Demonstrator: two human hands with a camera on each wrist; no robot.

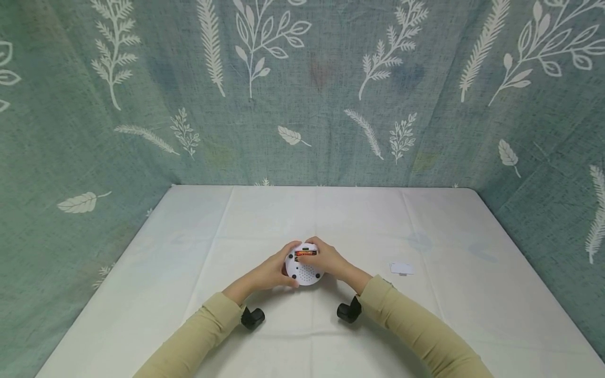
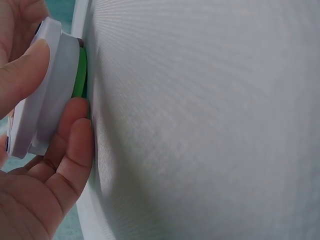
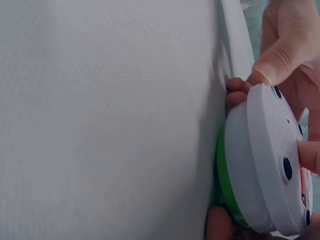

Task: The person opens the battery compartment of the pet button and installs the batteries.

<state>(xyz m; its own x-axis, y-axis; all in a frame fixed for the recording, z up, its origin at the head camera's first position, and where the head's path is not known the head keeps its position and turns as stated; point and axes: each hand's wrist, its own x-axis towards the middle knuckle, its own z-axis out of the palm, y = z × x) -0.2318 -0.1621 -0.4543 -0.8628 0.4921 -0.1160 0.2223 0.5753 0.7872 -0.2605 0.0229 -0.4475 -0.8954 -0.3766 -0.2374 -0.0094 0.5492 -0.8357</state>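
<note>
A round white sound button is held bottom up over the table, its green push top facing the tabletop. Its underside shows speaker holes, dark rubber feet and an uncovered battery compartment with orange-and-black batteries. My left hand grips the left side, thumb against the near rim and fingers curled round and below it. My right hand holds the far right side, with one digit pressing at the batteries. Its other fingers are partly hidden.
A small white battery cover lies on the white-covered table to the right. Black wrist cameras hang below both sleeves. Green leaf-print cloth stands behind and on both sides of the table.
</note>
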